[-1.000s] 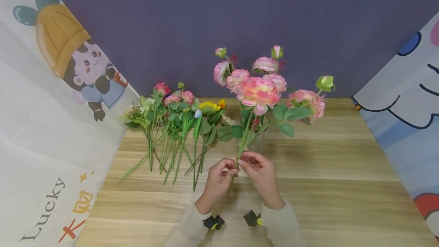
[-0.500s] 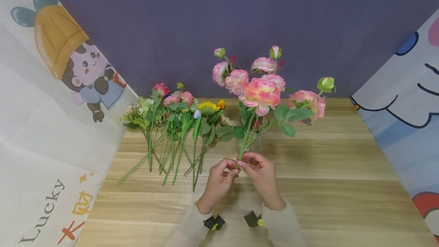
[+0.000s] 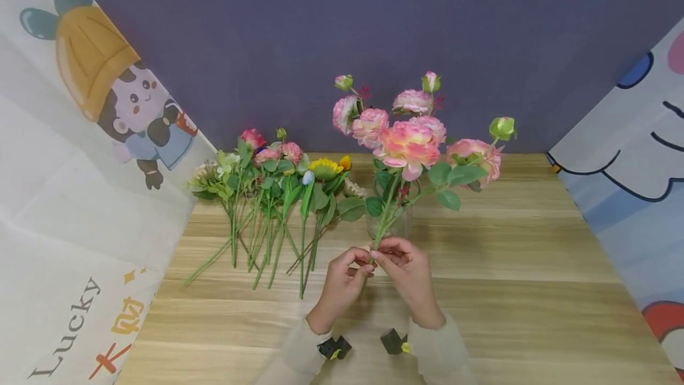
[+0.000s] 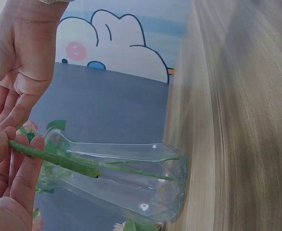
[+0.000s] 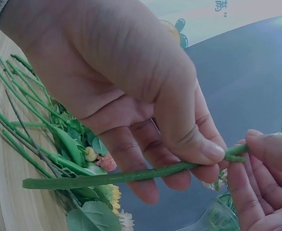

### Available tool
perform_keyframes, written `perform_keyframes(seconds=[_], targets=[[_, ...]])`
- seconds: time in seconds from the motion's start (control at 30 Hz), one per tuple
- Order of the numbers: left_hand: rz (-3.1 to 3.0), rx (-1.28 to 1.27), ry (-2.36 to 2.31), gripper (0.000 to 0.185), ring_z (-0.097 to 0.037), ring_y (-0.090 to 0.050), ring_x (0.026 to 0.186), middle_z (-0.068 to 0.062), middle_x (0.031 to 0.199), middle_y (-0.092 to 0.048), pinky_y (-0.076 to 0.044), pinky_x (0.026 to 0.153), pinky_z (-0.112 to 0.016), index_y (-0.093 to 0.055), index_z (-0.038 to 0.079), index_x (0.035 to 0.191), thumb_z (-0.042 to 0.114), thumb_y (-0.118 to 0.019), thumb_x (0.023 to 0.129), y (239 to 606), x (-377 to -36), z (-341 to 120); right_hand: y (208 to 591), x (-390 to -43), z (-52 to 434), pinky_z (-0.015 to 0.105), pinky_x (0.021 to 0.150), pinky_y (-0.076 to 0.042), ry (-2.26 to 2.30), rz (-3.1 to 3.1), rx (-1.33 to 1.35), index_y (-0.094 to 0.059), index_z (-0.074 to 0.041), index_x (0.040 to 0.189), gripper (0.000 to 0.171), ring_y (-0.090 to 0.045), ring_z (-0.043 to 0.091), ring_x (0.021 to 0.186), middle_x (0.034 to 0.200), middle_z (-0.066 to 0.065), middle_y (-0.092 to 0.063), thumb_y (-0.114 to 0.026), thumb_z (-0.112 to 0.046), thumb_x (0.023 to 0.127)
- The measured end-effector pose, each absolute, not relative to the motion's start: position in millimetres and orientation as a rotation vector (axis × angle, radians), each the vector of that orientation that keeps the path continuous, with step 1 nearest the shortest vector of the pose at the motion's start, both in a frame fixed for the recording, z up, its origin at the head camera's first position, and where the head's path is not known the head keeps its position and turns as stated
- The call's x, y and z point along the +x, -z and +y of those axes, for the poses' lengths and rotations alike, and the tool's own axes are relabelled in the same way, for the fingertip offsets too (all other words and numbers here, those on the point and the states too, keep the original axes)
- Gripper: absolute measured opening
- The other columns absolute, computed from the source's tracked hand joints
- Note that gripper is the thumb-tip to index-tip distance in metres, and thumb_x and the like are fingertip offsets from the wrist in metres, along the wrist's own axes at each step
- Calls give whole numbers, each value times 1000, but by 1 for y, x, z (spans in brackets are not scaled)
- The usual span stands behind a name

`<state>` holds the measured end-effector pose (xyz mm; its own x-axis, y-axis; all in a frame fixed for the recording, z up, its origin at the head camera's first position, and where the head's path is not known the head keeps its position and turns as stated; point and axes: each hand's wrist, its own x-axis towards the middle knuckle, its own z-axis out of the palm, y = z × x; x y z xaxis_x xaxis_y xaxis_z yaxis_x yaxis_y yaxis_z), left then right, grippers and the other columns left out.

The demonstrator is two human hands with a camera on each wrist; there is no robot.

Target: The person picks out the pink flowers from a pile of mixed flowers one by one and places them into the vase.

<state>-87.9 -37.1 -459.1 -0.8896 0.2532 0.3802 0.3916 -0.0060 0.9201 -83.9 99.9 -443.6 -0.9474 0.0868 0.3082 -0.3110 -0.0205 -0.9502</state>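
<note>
**Pink spray held up in front of the vase**

Barely anything has shifted since a second ago: the pink flower spray (image 3: pixel 411 141) has swung a touch, its right-hand bud sitting slightly lower and further in. On the wooden table (image 3: pixel 507 290), a pile of loose stems (image 3: pixel 272 195) lies to the left, not yet used. The glass vase (image 4: pixel 126 185) behind the hands already holds a few thin stems. Both hands grasp the spray's stem just near of it: left hand (image 3: pixel 342 281) and right hand (image 3: pixel 408 272) pinch the green stem (image 5: pixel 131 175) between thumb and fingers, its cut end free.
</note>
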Motion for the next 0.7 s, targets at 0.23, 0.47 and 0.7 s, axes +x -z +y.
perform_keyframes(seconds=[0.23,0.47,0.7], targets=[[-2149,-713,2052,5,-33,-62,73,-25,85,-63,-57,59,-42,-57,-10,88,-13,-59,84,458,-88,-38,440,-83,99,21,65,-55,-2047,-1990,195,-64,9,87,11,-66,9,74,84,18,-68,-70,9,78],[-2148,-727,2067,5,-31,-62,73,-24,86,-64,-57,59,-40,-58,-9,90,-9,-61,86,477,-95,-38,439,-85,100,22,66,-56,-2051,-1994,163,-64,10,87,10,-66,9,74,85,23,-66,-69,9,79],[-2130,-718,2136,10,-16,-62,78,-21,89,-63,-57,62,-41,-60,-5,94,3,-62,89,487,-98,-37,440,-86,102,21,66,-55,-2058,-1994,131,-64,10,87,10,-66,10,74,84,18,-67,-70,9,78]])
